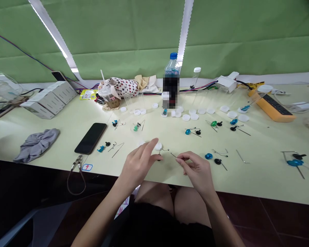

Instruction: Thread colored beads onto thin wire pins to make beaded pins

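Note:
My right hand [197, 168] pinches a thin metal rod [173, 155] between thumb and forefinger, its tip pointing left. Opposite it, my left hand [141, 161] is held over the table with thumb and forefinger spread. Just beyond the left thumb lie a bent wire [164, 149] and a black piece, which the thumb partly hides. A white cap [158, 146] shows by the left fingertips. To the right of my right hand are a blue piece [208, 156], a black round piece with a stem [217, 161] and some bent wires.
A phone [91, 138] and a grey scrunchie [37, 145] lie on the left. Several white caps [194, 117], clear tubes and small groups of parts spread across the table [260, 181]. Behind stand a bottle [173, 65] and a cup [110, 97]. An orange power strip [280, 113] sits right.

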Tool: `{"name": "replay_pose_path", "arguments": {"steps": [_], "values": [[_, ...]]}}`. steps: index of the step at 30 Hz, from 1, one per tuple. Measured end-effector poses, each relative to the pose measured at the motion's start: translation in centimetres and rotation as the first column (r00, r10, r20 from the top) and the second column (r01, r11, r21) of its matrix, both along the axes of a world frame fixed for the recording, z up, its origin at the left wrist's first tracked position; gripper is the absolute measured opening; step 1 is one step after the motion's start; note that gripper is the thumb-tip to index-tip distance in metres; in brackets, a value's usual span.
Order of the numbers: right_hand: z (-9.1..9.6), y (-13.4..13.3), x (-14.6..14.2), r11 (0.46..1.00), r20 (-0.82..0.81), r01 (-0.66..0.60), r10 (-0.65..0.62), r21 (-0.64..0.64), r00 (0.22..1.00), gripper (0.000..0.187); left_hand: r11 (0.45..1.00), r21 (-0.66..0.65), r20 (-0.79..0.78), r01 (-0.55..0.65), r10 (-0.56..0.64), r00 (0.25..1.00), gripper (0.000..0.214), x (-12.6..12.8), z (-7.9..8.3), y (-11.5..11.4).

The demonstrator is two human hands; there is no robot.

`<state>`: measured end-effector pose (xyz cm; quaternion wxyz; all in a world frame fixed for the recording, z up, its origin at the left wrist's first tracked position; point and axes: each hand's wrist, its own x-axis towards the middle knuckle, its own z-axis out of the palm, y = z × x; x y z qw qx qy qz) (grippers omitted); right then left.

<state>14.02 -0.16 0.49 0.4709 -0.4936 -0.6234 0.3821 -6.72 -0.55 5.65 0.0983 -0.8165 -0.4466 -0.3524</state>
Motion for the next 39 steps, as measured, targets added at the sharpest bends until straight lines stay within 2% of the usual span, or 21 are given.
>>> {"name": "replay_pose_path", "arguments": {"steps": [2, 3, 5, 8, 10, 13, 17, 21, 25, 29, 32, 35, 39], "values": [[0.0, 0.0, 0.0, 0.999, 0.027, -0.032, 0.031, 0.022, 0.999, 0.018, 0.996, 0.088, 0.11, -0.014, 0.004, 0.994, 0.028, -0.5, -1.9, -0.3], [0.0, -0.1, 0.0, 0.998, 0.04, -0.049, 0.048, 0.032, 0.998, 0.017, 0.998, 0.062, 0.164, -0.017, 0.007, 0.986, 0.023, -0.7, -2.9, -0.4], [-0.1, -0.1, 0.0, 0.996, 0.062, -0.085, 0.083, 0.04, 0.995, 0.016, 0.992, -0.124, 0.233, -0.014, 0.042, 0.972, 0.02, -1.0, -4.5, -0.7], [-0.3, -0.1, 0.0, 0.992, 0.094, -0.119, 0.116, 0.032, 0.989, 0.014, 0.919, -0.395, 0.293, -0.001, 0.127, 0.948, 0.03, -0.9, -5.6, -0.7], [-0.3, 0.0, 0.1, 0.991, 0.117, -0.133, 0.13, 0.022, 0.985, 0.013, 0.865, -0.499, 0.331, 0.043, 0.144, 0.933, 0.035, -0.6, -5.4, -0.4], [-0.4, 0.0, 0.1, 0.988, 0.14, -0.154, 0.151, 0.007, 0.979, 0.012, 0.803, -0.583, 0.369, 0.122, 0.128, 0.92, 0.034, 0.1, -4.9, 0.3], [-0.3, 0.2, 0.0, 0.986, 0.133, -0.165, 0.163, 0.001, 0.978, 0.012, 0.758, -0.631, 0.44, 0.165, 0.175, 0.881, 0.029, 0.8, -4.6, 0.8], [-0.2, 0.1, 0.0, 0.985, 0.133, -0.172, 0.169, 0.012, 0.977, 0.013, 0.75, -0.601, 0.611, 0.275, 0.21, 0.763, 0.026, 0.8, -4.5, 0.9], [-0.2, -0.1, 0.2, 0.986, 0.131, -0.16, 0.155, 0.035, 0.979, 0.013, 0.724, -0.558, 0.743, 0.405, 0.219, 0.632, 0.029, 0.3, -3.6, 0.8], [-0.1, -0.1, 0.2, 0.987, 0.122, -0.157, 0.151, 0.041, 0.981, 0.013, 0.705, -0.547, 0.778, 0.452, 0.23, 0.584, 0.025, 0.2, -2.5, 0.7], [-0.2, -0.1, 0.2, 0.988, 0.118, -0.152, 0.146, 0.04, 0.982, 0.012, 0.736, -0.544, 0.751, 0.403, 0.213, 0.625, 0.024, 0.4, -2.3, 0.8], [-0.2, 0.1, 0.2, 0.989, 0.127, -0.142, 0.136, 0.043, 0.983, 0.012, 0.781, -0.565, 0.639, 0.266, 0.21, 0.74, 0.022, 0.7, -3.0, 0.8], [-0.2, 0.2, 0.2, 0.988, 0.198, -0.142, 0.127, 0.061, 0.972, 0.011, 0.783, -0.601, 0.493, 0.159, 0.207, 0.845, 0.02, 1.2, -4.5, 0.8]]}}
